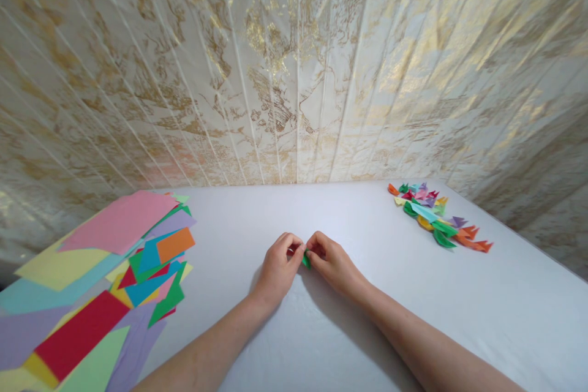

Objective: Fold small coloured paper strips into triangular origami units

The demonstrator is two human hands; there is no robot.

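The white bench (349, 214) stood against a pale curtain (285, 73) patterned in gold. Colored sheets (124, 220) overlapped along its left side; small folded papers (425, 214) lay grouped at the far right. Near the middle, between both hands, was a small green paper (306, 260). The left hand (280, 260) and right hand (331, 260) each had their fingers clamped on it.

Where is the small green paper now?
In the head view, the small green paper is near the middle, between the fingers of the left hand and right hand.
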